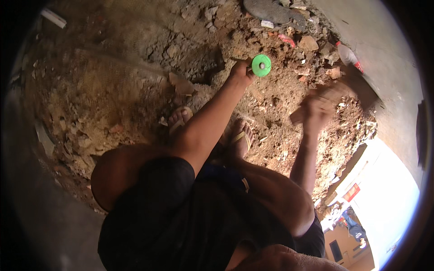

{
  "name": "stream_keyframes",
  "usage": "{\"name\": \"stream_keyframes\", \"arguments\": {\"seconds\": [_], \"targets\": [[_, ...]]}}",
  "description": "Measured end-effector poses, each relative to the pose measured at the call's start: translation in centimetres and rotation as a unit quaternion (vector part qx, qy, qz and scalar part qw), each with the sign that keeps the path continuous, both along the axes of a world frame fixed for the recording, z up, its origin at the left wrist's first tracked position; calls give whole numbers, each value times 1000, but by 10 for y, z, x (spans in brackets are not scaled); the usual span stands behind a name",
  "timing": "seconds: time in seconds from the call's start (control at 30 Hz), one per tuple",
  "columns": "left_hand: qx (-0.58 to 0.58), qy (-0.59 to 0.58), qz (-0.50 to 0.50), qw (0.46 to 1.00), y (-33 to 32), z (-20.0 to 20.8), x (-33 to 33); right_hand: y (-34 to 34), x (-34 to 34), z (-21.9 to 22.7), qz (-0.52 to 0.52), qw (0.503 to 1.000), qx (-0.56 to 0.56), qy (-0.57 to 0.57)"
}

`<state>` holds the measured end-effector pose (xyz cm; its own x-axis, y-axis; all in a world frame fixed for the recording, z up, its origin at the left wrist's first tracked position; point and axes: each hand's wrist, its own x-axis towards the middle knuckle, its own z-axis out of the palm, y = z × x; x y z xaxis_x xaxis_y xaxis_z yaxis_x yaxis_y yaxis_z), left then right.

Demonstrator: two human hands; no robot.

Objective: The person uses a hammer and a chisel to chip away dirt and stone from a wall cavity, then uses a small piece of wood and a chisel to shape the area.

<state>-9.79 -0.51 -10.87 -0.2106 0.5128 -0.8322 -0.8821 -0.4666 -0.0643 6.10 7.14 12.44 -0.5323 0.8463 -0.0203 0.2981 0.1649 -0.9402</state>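
The left hand (241, 71) is closed on a green disc-shaped tool (261, 65) with a pale hub at its centre. The arm is stretched out forward over the ground, so the disc sits at the far end of the reach, above loose earth and just short of a band of rubble. Judged from the grip, the fingers pinch the disc at its near edge, which leaves its flat face turned up toward the camera.

The right hand (313, 110) is raised over the soil to the right, well apart from the left. It is blurred. It appears wrapped around a pale brown object, possibly a wooden handle or a stone, but I cannot tell which, nor how firmly it is held.

The person squats, feet in sandals (181, 118) planted on the earth between the two arms. That posture keeps both hands low and close to the work.

The ground (113, 90) is broken soil with stones and brick fragments (308, 43). Scattered litter lies along the far edge, where a plastic bottle with a red cap (349, 56) rests against a grey concrete surface (384, 54). That surface bounds the working area on the right.

Open room lies to the left and ahead of the left hand, where the earth is bare though uneven. Toward the right the rubble and the concrete edge crowd the right hand.
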Motion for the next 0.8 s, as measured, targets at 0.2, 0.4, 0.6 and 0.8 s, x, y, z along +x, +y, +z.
{"name": "stream_keyframes", "arguments": {"seconds": [0.2, 0.4, 0.6, 0.8], "targets": [[-63, -59, -1, 996, 14, 25, 2, -7, 8, -29, -15, 960, 263, -98], [-25, 10, -18, 999, -3, -40, 5, -22, 10, -97, 92, 961, -226, -134], [-43, -42, 7, 998, 11, 17, 4, 20, -4, 60, 48, 962, 176, 203], [7, -41, 15, 999, 6, -20, -2, -13, 60, -142, 21, 948, 189, -255]]}}
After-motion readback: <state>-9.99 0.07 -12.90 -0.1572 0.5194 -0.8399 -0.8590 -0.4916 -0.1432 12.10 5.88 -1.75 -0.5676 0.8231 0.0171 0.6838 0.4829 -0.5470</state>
